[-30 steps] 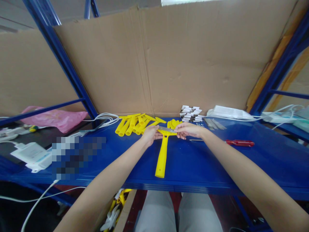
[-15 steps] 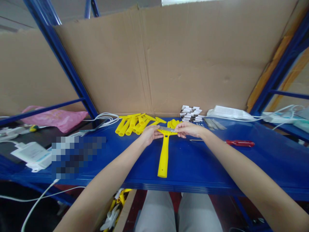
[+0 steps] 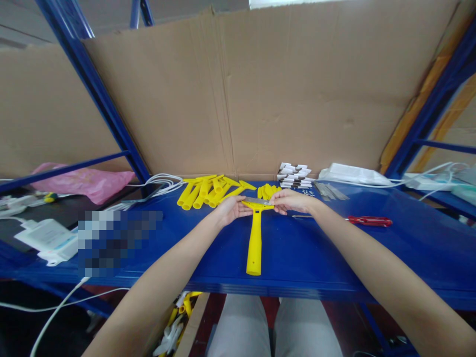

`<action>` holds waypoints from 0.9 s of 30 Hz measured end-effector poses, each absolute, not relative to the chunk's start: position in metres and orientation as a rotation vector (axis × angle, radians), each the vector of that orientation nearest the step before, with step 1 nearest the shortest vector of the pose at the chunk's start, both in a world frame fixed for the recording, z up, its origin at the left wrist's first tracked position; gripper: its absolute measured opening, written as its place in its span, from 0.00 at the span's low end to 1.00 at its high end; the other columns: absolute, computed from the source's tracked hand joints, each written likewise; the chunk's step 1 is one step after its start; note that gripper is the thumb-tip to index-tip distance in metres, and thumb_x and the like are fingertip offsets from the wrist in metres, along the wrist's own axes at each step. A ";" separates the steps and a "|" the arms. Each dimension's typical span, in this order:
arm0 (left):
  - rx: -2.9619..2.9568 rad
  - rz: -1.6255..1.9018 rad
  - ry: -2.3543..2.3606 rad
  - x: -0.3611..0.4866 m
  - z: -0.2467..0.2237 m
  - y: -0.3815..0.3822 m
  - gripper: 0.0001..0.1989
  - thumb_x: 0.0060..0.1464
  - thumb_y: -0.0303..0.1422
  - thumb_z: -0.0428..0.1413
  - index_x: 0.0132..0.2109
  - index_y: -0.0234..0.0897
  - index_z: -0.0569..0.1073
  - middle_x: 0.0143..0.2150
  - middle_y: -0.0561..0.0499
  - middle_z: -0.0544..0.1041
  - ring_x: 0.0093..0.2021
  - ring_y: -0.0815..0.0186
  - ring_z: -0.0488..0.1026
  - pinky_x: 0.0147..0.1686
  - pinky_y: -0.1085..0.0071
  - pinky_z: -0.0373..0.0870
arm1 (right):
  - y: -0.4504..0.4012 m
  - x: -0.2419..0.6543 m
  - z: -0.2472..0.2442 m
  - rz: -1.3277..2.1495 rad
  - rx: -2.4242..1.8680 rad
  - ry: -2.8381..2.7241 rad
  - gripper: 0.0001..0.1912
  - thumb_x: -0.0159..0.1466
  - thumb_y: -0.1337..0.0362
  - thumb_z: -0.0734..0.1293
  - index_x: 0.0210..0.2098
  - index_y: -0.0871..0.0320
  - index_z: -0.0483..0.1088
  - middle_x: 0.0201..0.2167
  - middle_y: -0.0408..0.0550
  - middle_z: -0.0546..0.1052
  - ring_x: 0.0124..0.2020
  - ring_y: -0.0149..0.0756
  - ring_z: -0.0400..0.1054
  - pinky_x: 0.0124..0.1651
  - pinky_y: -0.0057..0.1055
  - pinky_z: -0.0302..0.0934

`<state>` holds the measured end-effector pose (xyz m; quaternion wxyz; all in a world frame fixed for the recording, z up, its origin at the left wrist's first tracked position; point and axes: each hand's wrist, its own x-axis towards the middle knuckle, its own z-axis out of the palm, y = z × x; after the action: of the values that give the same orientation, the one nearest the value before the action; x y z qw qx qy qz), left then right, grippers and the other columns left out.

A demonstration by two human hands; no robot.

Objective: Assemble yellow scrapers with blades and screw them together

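A yellow T-shaped scraper handle (image 3: 255, 240) points toward me over the blue table, its wide head at the far end. Across that head lies a thin metal blade (image 3: 256, 201). My left hand (image 3: 232, 209) grips the left end of the head and blade. At the right end, the fingers of my right hand (image 3: 284, 201) are pinched on the blade and the head's corner. Beyond my hands are a pile of yellow handles (image 3: 204, 191) and some small yellow pieces (image 3: 267, 190).
A red screwdriver (image 3: 370, 221) lies on the right of the blue table (image 3: 308, 258). Metal blades (image 3: 329, 191), stacked white-and-black pieces (image 3: 293, 174) and a white package (image 3: 353, 174) sit at the back. White adapters (image 3: 48, 238) and cables are left.
The near end of the yellow handle has swung slightly to the right. Both hands stay on its head, the right one almost unmoved.
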<state>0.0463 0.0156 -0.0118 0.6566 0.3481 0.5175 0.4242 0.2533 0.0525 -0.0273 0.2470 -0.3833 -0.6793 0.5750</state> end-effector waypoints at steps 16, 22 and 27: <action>0.893 1.034 1.178 0.048 -0.020 0.016 0.06 0.54 0.20 0.53 0.37 0.30 0.73 0.23 0.49 0.77 0.22 0.70 0.74 0.37 0.71 0.75 | 0.041 0.246 -0.019 1.585 -1.130 -1.767 0.06 0.55 0.73 0.65 0.22 0.64 0.69 0.12 0.42 0.69 0.12 0.25 0.61 0.15 0.21 0.54; 0.884 1.046 1.155 0.047 -0.025 0.019 0.04 0.52 0.20 0.55 0.34 0.31 0.73 0.24 0.48 0.77 0.24 0.69 0.74 0.37 0.71 0.74 | 0.041 0.245 -0.021 1.583 -1.127 -1.770 0.06 0.55 0.70 0.68 0.22 0.64 0.69 0.12 0.41 0.68 0.12 0.23 0.59 0.14 0.20 0.52; 0.868 1.038 1.152 0.047 -0.023 0.017 0.06 0.56 0.21 0.50 0.35 0.31 0.71 0.24 0.48 0.77 0.22 0.69 0.74 0.33 0.70 0.73 | 0.043 0.244 -0.022 1.619 -1.128 -1.759 0.10 0.52 0.65 0.73 0.23 0.63 0.69 0.12 0.40 0.67 0.11 0.22 0.58 0.12 0.19 0.51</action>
<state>0.0472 0.0169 -0.0230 0.6306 0.3790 0.5032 0.4534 0.2442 0.0429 -0.0223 0.2465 -0.4136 -0.6449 0.5935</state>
